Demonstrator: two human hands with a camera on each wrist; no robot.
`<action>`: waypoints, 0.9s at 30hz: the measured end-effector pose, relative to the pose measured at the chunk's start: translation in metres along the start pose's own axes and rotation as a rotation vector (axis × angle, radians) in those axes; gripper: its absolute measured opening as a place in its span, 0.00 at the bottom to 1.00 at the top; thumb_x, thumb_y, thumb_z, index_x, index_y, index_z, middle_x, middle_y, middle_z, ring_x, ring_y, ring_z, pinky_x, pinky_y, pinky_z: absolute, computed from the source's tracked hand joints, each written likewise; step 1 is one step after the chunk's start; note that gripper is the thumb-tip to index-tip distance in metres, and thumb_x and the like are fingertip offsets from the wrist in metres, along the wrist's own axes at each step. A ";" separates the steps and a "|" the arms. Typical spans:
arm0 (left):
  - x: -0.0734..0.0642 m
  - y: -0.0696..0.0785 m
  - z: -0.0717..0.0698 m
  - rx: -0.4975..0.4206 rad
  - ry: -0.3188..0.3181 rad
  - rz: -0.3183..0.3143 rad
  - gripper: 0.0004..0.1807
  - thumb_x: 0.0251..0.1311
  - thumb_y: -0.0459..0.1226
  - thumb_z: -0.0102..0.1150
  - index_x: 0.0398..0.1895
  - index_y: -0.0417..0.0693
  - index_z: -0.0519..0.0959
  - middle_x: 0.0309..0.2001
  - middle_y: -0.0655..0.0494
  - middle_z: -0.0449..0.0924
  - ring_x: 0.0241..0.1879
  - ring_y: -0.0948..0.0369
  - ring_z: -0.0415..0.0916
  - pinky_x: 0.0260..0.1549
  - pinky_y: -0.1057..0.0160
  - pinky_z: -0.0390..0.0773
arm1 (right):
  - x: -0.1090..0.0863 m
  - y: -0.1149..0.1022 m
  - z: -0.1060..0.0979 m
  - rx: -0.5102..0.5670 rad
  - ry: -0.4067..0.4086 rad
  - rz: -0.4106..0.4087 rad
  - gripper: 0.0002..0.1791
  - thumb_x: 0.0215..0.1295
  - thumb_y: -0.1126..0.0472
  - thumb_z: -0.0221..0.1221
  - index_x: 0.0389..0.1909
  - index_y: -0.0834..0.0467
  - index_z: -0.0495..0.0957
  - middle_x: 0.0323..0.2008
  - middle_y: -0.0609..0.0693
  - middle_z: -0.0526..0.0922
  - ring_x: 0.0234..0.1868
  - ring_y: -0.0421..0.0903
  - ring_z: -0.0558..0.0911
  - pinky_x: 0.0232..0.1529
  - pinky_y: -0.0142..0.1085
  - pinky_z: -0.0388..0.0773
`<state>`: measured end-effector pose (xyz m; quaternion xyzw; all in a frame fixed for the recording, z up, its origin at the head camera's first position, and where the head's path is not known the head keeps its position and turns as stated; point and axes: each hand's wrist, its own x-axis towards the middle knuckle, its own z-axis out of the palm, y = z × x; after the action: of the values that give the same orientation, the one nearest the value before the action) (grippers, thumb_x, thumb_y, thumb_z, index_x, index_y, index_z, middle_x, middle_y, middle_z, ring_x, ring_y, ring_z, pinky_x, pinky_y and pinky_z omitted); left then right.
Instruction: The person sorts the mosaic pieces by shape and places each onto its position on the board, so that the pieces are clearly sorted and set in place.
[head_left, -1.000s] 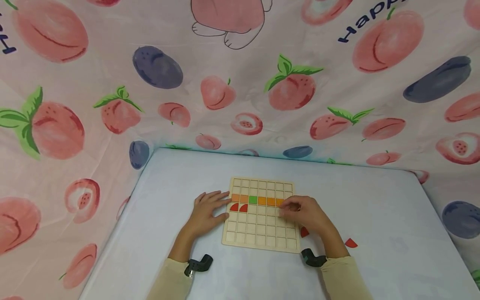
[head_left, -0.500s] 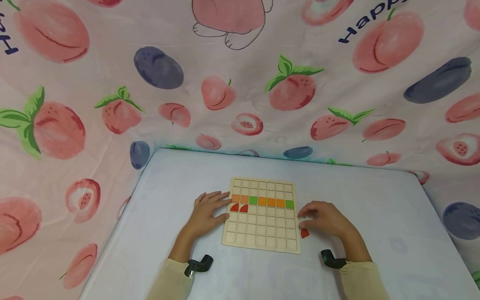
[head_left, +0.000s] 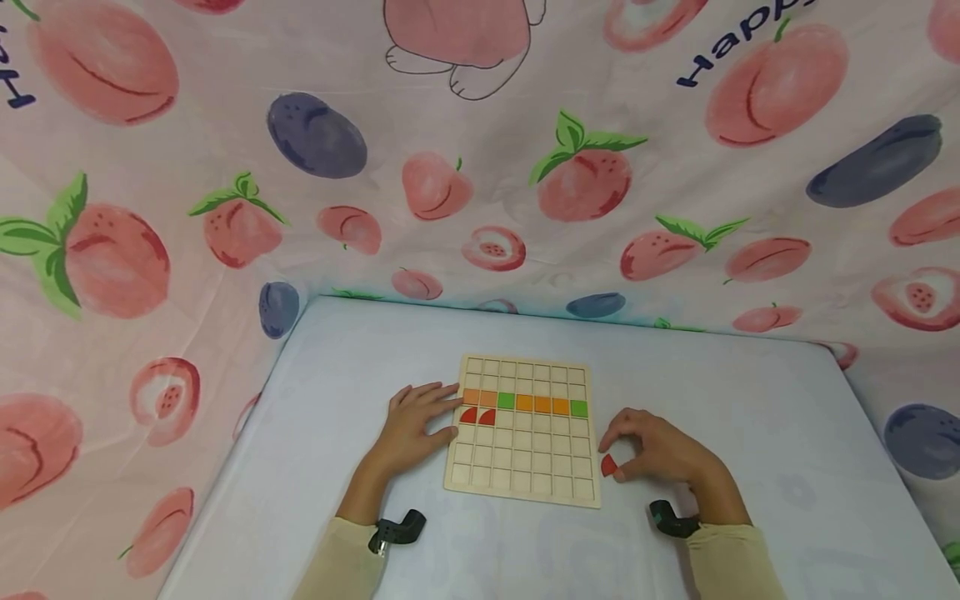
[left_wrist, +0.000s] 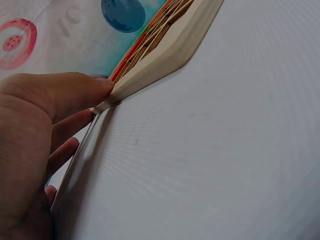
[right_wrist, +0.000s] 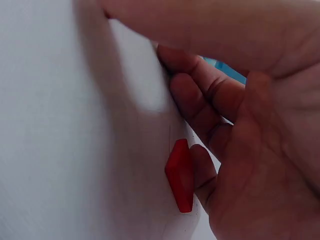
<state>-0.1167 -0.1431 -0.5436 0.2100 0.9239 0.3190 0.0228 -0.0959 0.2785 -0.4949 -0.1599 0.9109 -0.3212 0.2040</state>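
Observation:
A wooden grid board [head_left: 522, 482] lies on the white table. One row holds orange squares [head_left: 543, 405] and green squares [head_left: 579, 408], and two red quarter-circle pieces [head_left: 487, 417] sit in the row below. My left hand [head_left: 412, 427] rests with spread fingers at the board's left edge; in the left wrist view its thumb [left_wrist: 85, 94] touches the rim. Right of the board, my right hand [head_left: 663, 450] has thumb and index finger at opposite sides of a loose red quarter-circle piece [head_left: 609, 466]. Another red piece [right_wrist: 181, 175] lies beside its little finger in the right wrist view.
The white table [head_left: 795, 467] spreads around the board. A fruit-patterned cloth [head_left: 480, 200] hangs behind it and at the sides. Black wrist cameras [head_left: 671, 518] sit on both forearms.
My right hand has let go of a green square in the row's last cell. It has moved right and down to the loose red quarter-circle piece. The left hand stays put.

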 end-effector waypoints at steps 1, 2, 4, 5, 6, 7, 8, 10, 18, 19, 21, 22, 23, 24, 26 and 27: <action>0.000 0.000 0.000 0.000 0.001 0.000 0.26 0.64 0.47 0.65 0.66 0.61 0.79 0.73 0.65 0.70 0.77 0.55 0.60 0.75 0.39 0.46 | 0.000 0.001 0.000 -0.007 0.001 -0.010 0.18 0.44 0.58 0.79 0.35 0.38 0.86 0.44 0.37 0.80 0.54 0.46 0.73 0.57 0.44 0.72; 0.000 0.001 0.000 0.000 0.000 0.000 0.26 0.64 0.47 0.65 0.66 0.61 0.79 0.73 0.64 0.70 0.77 0.55 0.60 0.75 0.39 0.46 | 0.000 0.001 0.001 -0.015 0.003 -0.016 0.18 0.45 0.58 0.79 0.35 0.38 0.85 0.44 0.37 0.80 0.53 0.46 0.73 0.56 0.43 0.72; 0.000 0.001 0.000 -0.001 -0.002 0.000 0.26 0.64 0.47 0.65 0.66 0.61 0.79 0.73 0.64 0.70 0.77 0.55 0.60 0.75 0.39 0.46 | 0.000 0.003 0.001 -0.025 0.014 -0.017 0.17 0.46 0.58 0.79 0.34 0.38 0.85 0.43 0.36 0.80 0.51 0.44 0.73 0.53 0.40 0.72; 0.000 0.001 0.000 -0.002 -0.003 0.000 0.26 0.64 0.47 0.65 0.66 0.61 0.79 0.73 0.64 0.70 0.77 0.54 0.60 0.75 0.39 0.46 | 0.000 0.003 0.001 -0.023 0.021 -0.011 0.16 0.47 0.57 0.78 0.34 0.38 0.85 0.42 0.36 0.80 0.50 0.44 0.73 0.52 0.38 0.72; 0.000 0.001 0.000 -0.002 -0.004 -0.002 0.26 0.64 0.47 0.65 0.66 0.61 0.79 0.73 0.64 0.70 0.77 0.54 0.60 0.75 0.39 0.46 | 0.001 0.004 0.002 -0.021 0.028 -0.005 0.15 0.48 0.57 0.78 0.34 0.38 0.85 0.42 0.36 0.81 0.49 0.43 0.73 0.51 0.37 0.72; 0.000 0.001 0.000 -0.003 -0.005 -0.003 0.26 0.64 0.47 0.65 0.66 0.61 0.79 0.73 0.64 0.71 0.77 0.54 0.60 0.75 0.39 0.46 | 0.001 0.005 0.002 -0.011 0.034 0.006 0.14 0.49 0.56 0.78 0.34 0.39 0.85 0.41 0.36 0.81 0.48 0.43 0.73 0.50 0.36 0.72; 0.000 0.001 0.000 -0.002 -0.006 -0.005 0.26 0.64 0.47 0.65 0.66 0.61 0.79 0.73 0.64 0.70 0.77 0.55 0.60 0.75 0.39 0.46 | 0.001 0.006 0.002 -0.003 0.040 0.017 0.14 0.49 0.55 0.78 0.34 0.39 0.85 0.41 0.35 0.81 0.47 0.42 0.74 0.50 0.35 0.72; 0.000 0.002 0.000 0.001 -0.004 -0.007 0.26 0.63 0.47 0.66 0.66 0.61 0.79 0.73 0.64 0.71 0.77 0.55 0.60 0.75 0.39 0.46 | 0.001 0.007 0.002 0.017 0.048 0.026 0.13 0.50 0.55 0.78 0.35 0.41 0.85 0.40 0.36 0.82 0.44 0.41 0.74 0.47 0.33 0.72; 0.000 0.002 0.000 0.008 0.049 0.032 0.26 0.61 0.45 0.67 0.64 0.59 0.81 0.72 0.61 0.73 0.74 0.53 0.63 0.73 0.36 0.49 | 0.000 0.010 0.001 0.043 0.056 0.008 0.16 0.49 0.54 0.78 0.37 0.44 0.84 0.38 0.40 0.83 0.32 0.39 0.71 0.33 0.30 0.69; 0.000 0.002 0.000 0.010 0.051 0.033 0.26 0.61 0.45 0.67 0.64 0.59 0.81 0.72 0.61 0.73 0.74 0.53 0.64 0.73 0.36 0.49 | 0.001 0.010 0.001 0.042 0.054 0.002 0.16 0.48 0.54 0.79 0.38 0.44 0.84 0.39 0.40 0.83 0.33 0.39 0.71 0.33 0.30 0.69; -0.001 0.002 0.000 0.010 0.054 0.036 0.26 0.61 0.45 0.68 0.64 0.58 0.81 0.71 0.61 0.74 0.74 0.52 0.64 0.73 0.36 0.50 | 0.001 0.010 0.001 0.038 0.051 -0.004 0.17 0.47 0.55 0.79 0.38 0.44 0.84 0.39 0.41 0.82 0.34 0.40 0.71 0.33 0.30 0.70; -0.001 0.001 0.000 0.011 0.051 0.034 0.26 0.61 0.45 0.67 0.64 0.59 0.81 0.72 0.61 0.73 0.74 0.53 0.64 0.73 0.37 0.50 | 0.001 0.010 0.002 0.039 0.051 -0.003 0.17 0.47 0.56 0.79 0.38 0.44 0.84 0.39 0.41 0.82 0.34 0.41 0.71 0.33 0.30 0.70; -0.001 0.001 -0.001 0.009 0.049 0.032 0.26 0.61 0.45 0.67 0.64 0.59 0.81 0.72 0.62 0.73 0.74 0.53 0.64 0.73 0.37 0.49 | 0.001 0.009 0.002 0.035 0.052 0.000 0.17 0.48 0.56 0.79 0.38 0.44 0.84 0.38 0.41 0.82 0.34 0.41 0.72 0.33 0.30 0.70; -0.001 0.001 -0.001 0.009 0.042 0.028 0.26 0.62 0.45 0.67 0.64 0.59 0.81 0.72 0.62 0.73 0.75 0.53 0.63 0.73 0.37 0.49 | 0.001 0.009 0.002 0.035 0.053 0.006 0.17 0.48 0.56 0.79 0.38 0.44 0.84 0.38 0.41 0.82 0.34 0.41 0.71 0.33 0.30 0.70; -0.001 0.000 -0.001 0.005 0.029 0.019 0.25 0.62 0.46 0.67 0.65 0.60 0.81 0.72 0.63 0.72 0.75 0.54 0.63 0.74 0.38 0.48 | 0.001 0.009 0.002 0.037 0.058 0.015 0.16 0.49 0.56 0.79 0.38 0.44 0.84 0.37 0.42 0.82 0.32 0.40 0.71 0.32 0.30 0.70; -0.001 0.000 0.000 0.005 0.024 0.016 0.25 0.63 0.46 0.66 0.65 0.61 0.80 0.73 0.63 0.72 0.75 0.54 0.62 0.74 0.38 0.48 | 0.001 0.009 0.003 0.042 0.059 0.019 0.16 0.49 0.56 0.78 0.38 0.44 0.84 0.37 0.42 0.82 0.31 0.40 0.71 0.31 0.30 0.70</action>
<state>-0.1162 -0.1439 -0.5435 0.2135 0.9232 0.3195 0.0088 -0.0972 0.2834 -0.5029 -0.1374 0.9110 -0.3430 0.1834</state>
